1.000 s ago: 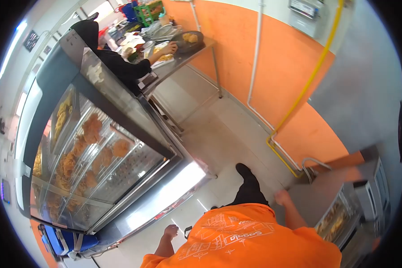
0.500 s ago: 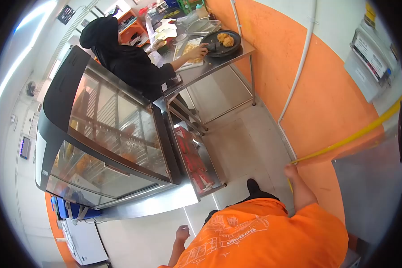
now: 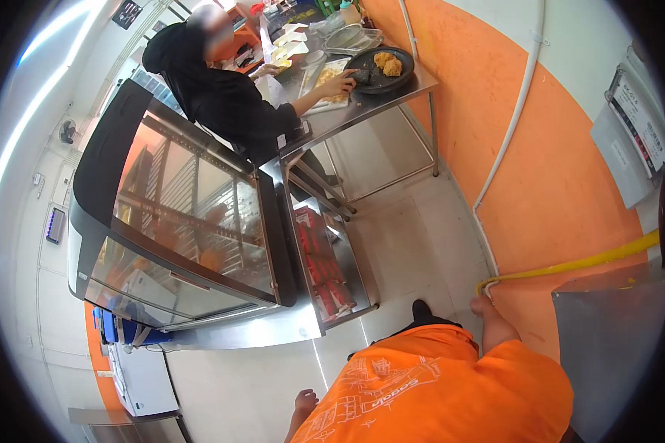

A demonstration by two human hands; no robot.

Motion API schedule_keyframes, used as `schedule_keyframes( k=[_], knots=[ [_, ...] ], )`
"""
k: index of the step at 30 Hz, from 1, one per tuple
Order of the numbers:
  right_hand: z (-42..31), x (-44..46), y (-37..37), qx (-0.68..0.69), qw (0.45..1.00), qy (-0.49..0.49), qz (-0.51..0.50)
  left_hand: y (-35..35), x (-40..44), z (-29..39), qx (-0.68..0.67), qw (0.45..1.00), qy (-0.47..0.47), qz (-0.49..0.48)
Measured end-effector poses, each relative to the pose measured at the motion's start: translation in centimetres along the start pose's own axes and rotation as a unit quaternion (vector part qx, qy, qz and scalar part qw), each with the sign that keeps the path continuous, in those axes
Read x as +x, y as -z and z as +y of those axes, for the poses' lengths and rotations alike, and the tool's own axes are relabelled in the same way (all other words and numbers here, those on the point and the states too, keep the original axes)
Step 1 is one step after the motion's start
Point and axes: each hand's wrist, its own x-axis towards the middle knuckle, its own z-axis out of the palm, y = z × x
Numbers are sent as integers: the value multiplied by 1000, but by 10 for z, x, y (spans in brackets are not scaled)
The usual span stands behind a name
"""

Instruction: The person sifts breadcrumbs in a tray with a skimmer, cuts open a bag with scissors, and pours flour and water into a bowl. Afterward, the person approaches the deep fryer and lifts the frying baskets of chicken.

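Observation:
My left hand (image 3: pixel 307 401) hangs low beside my orange shirt (image 3: pixel 421 391), its fingers loosely curled, with no held thing showing. On the other side, my right hand (image 3: pixel 483 305) is beside the orange wall, right by the near bend of a yellow pipe (image 3: pixel 569 266) and the foot of a white pipe (image 3: pixel 511 118). Its fingers are too small and partly hidden to make out, and I cannot tell whether it touches either pipe.
A glass display cabinet (image 3: pixel 192 214) stands on a steel stand with red boxes (image 3: pixel 325 266) below. Beyond, a co-worker in black (image 3: pixel 222 96) reaches over a steel table (image 3: pixel 380 103) to a black tray (image 3: pixel 383 85) holding fried chicken (image 3: pixel 389 65). A metal panel (image 3: pixel 606 340) stands right.
My view has shifted slightly. My left hand has moved lower in view and the right hand sits a little lower too. The co-worker's head has turned; their near hand stays at the tray.

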Motion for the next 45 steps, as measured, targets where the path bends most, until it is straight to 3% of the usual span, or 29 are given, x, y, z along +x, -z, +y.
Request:
schedule_keyframes(
  k=[2, 3, 5, 8, 12, 14, 15, 17, 19, 33, 35, 37, 40, 44, 45],
  knots=[
    [-2, -56, 9, 156, 975, -155, -13, 10, -17, 23, -68, 997, 9, -23],
    [6, -55, 1, 156, 975, -157, -16, 13, -27, 37, -53, 998, 9, -23],
    [20, -64, -7, 406, 887, -221, -9, 19, -26, 42, -35, 999, -9, -35],
    [15, -79, -2, 476, 857, -189, 54, 18, -26, 53, -36, 999, -3, -32],
    [-1, -73, 10, 488, 851, -176, 78, 16, -18, 60, -21, 999, -1, -26],
    [-10, -71, 18, 469, 874, -117, 56, 16, 0, 49, -39, 999, 2, -36],
    [-14, -69, 20, 469, 873, -116, 57, 16, 26, 23, 1, 993, -98, -66],
    [-21, -65, 23, 467, 877, -88, 63, 14, 28, 27, 41, 975, -198, -95],
    [-28, -67, 26, 469, 876, -93, 68, 12, -12, 81, -24, 1000, 0, -18],
    [24, -86, -6, 401, 901, -138, 89, 8, -11, 63, 24, 998, -39, -31],
    [27, -86, -8, 376, 915, -125, 75, 3, 7, 45, 7, 998, -44, -34],
    [27, -84, -9, 326, 936, -120, 55, -2, 27, 24, -142, 989, 7, -45],
    [11, -90, -3, 293, 951, -99, 31, -11, 63, -14, -174, 983, -1, -61],
    [-22, -82, 4, 241, 967, -78, 21, -7, 42, -19, -171, 985, -1, -26],
    [-33, -78, 7, 220, 974, -53, 15, -4, 46, -27, -99, 994, -45, -28]
  ],
)
